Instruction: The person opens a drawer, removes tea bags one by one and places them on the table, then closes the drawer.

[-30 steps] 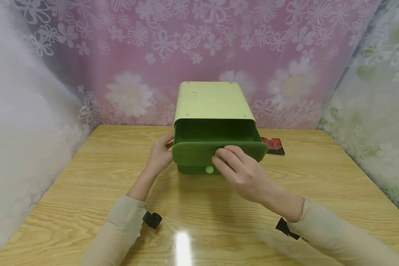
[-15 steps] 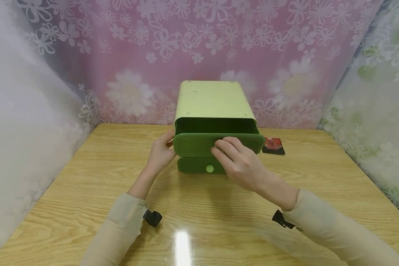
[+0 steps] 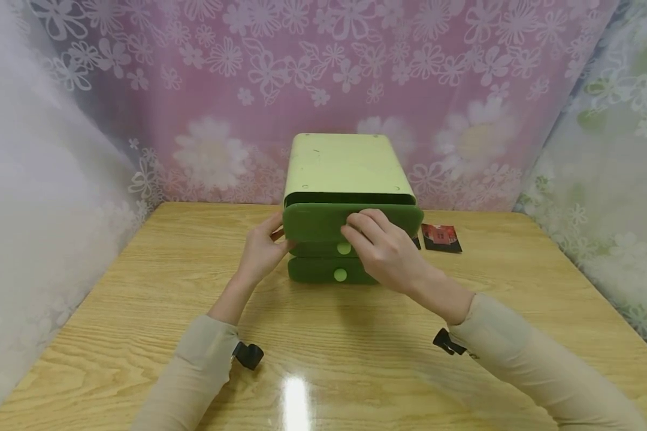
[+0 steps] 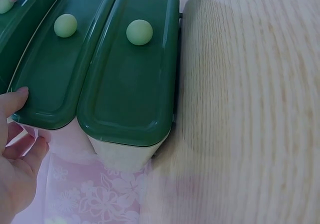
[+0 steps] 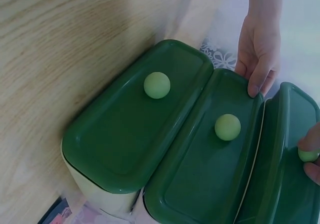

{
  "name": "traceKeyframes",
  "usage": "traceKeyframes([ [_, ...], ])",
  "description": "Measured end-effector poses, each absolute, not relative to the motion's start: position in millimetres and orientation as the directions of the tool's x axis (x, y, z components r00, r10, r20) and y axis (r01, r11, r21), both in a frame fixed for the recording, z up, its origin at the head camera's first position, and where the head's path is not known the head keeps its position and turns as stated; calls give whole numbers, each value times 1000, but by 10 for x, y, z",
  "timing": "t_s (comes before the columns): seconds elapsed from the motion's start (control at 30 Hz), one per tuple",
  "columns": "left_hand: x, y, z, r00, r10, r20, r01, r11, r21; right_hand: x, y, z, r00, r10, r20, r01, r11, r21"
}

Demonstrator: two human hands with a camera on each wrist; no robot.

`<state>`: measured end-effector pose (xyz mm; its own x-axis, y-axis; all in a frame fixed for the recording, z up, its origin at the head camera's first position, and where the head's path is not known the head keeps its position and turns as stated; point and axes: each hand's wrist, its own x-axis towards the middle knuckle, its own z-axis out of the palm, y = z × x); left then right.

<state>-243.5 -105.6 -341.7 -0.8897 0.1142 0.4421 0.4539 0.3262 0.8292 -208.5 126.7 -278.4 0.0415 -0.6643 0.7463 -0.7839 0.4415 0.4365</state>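
A pale yellow-green cabinet [image 3: 347,161] with three dark green drawers stands on the table. Its top drawer [image 3: 315,222] sticks out a little, with a dark gap above its front; the middle drawer [image 4: 55,69] and bottom drawer [image 4: 127,79] are closed. My right hand [image 3: 390,257] pinches the round knob [image 5: 308,155] of the top drawer between thumb and fingers. At the cabinet's left side, my left hand [image 3: 261,251] rests its thumb on the end of the middle drawer's front, its fingers against the side wall.
To the right of the cabinet lies a red and black packet [image 3: 441,238], with the dark edge of another item [image 3: 416,242] beside it. Floral curtains [image 3: 323,72] hang behind and on both sides of the wooden table [image 3: 323,341].
The top drawer has slid back into the cabinet most of the way, my right hand moving with it. The middle drawer's knob has come into view. My left hand has stayed at the side.
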Motion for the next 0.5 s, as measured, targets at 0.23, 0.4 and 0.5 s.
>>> traceKeyframes([
  [0.23, -2320, -1021, -3285, -888, 113, 446, 458, 313, 832, -2164, 1255, -2773, -7, -680, 734, -782, 461, 420],
  [0.4, -2255, -1000, -3229, -887, 113, 448, 460, 316, 830, -2216, 1242, -2788, -15, -681, 732, -780, 467, 418],
  [0.5, -2381, -1028, -3372, -886, 112, 450, 463, 290, 838, -2246, 1241, -2792, -26, -681, 732, -779, 473, 412],
])
